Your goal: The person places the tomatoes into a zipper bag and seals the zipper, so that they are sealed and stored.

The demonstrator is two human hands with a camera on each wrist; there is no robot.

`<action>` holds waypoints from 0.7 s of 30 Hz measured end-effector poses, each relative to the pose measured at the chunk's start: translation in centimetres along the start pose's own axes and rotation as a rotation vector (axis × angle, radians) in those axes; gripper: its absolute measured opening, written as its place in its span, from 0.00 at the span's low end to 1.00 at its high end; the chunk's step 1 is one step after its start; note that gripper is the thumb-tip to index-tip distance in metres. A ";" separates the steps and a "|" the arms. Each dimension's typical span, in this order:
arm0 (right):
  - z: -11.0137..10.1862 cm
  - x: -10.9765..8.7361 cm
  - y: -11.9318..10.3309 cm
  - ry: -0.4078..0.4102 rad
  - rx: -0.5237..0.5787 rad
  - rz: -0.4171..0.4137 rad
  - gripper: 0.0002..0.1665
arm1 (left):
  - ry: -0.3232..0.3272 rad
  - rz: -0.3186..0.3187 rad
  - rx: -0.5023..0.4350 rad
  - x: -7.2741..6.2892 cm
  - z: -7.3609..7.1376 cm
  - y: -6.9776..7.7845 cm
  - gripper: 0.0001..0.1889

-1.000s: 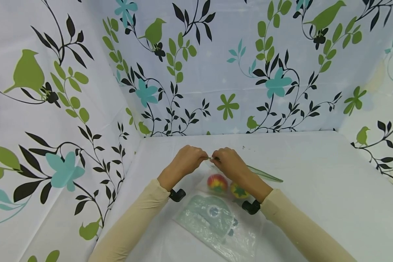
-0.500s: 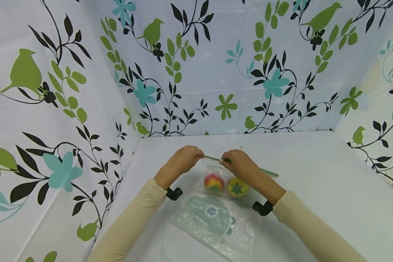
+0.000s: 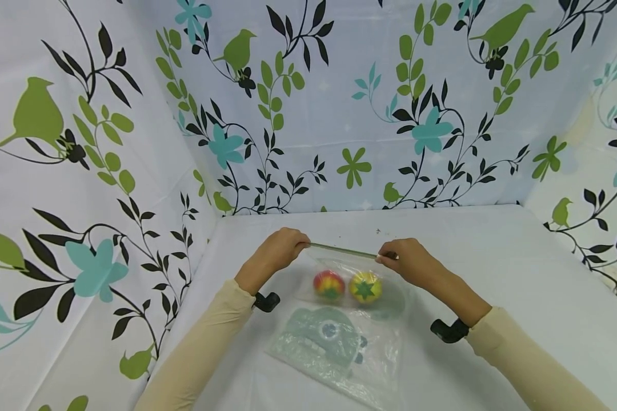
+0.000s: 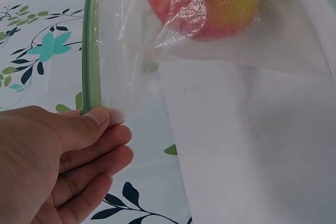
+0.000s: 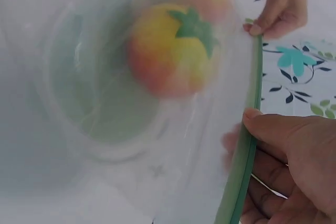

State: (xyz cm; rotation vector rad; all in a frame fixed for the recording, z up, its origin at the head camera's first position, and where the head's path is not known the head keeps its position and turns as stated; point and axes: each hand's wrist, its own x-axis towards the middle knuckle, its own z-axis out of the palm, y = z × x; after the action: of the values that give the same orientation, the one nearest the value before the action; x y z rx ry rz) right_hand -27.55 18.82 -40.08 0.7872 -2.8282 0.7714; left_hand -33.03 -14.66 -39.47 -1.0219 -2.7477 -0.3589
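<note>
A clear zip bag (image 3: 380, 354) hangs from its green zip strip (image 3: 341, 249), its lower part spread over the white table. Inside are a red-and-yellow toy tomato (image 3: 329, 284) and a yellower toy tomato (image 3: 365, 286) with a green star-shaped top. My left hand (image 3: 283, 245) pinches the strip's left end between thumb and forefinger, also plain in the left wrist view. Along the strip, further right, my right hand (image 3: 408, 260) pinches it; in the right wrist view the thumb lies on the near face, fingers behind the film. A pale green rounded shape (image 5: 105, 77) shows through the bag.
White table cloth (image 3: 493, 257) extends to both sides of the bag. Patterned curtains (image 3: 288, 114) with birds and leaves stand at the back and sides. Both wrists carry black cameras, one (image 3: 449, 330) hanging low beside the bag.
My right hand has slid rightward along the zip strip, away from my left hand. The left hand has shifted slightly left. Both toy tomatoes have become fully uncovered in the head view.
</note>
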 end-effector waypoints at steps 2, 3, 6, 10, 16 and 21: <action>-0.5 -0.5 0.6 0.003 -0.004 0.012 0.07 | -0.009 -0.022 -0.007 -0.1 0.0 -0.4 0.08; -0.7 -0.7 0.8 0.003 -0.003 0.018 0.07 | -0.013 -0.033 -0.009 -0.1 0.0 -0.5 0.08; -1.4 -1.4 1.5 0.003 -0.006 0.043 0.07 | -0.021 -0.064 -0.023 -0.2 0.0 -1.0 0.08; -2.1 -1.9 2.2 -0.005 -0.008 0.057 0.08 | -0.023 -0.087 -0.054 -0.6 0.1 -1.5 0.08; -2.8 -2.1 3.0 -0.026 -0.024 0.084 0.09 | -0.026 -0.084 -0.063 -0.9 0.1 -2.0 0.08; -2.9 -1.7 3.6 -0.034 -0.022 0.074 0.11 | -0.044 -0.093 -0.083 -0.9 0.2 -2.1 0.08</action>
State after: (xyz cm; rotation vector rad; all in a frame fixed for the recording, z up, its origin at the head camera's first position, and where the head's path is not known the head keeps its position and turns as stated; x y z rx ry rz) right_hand -27.98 23.67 -39.57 0.7026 -2.9062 0.7418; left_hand -33.76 -16.76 -40.23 -0.9342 -2.8477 -0.4740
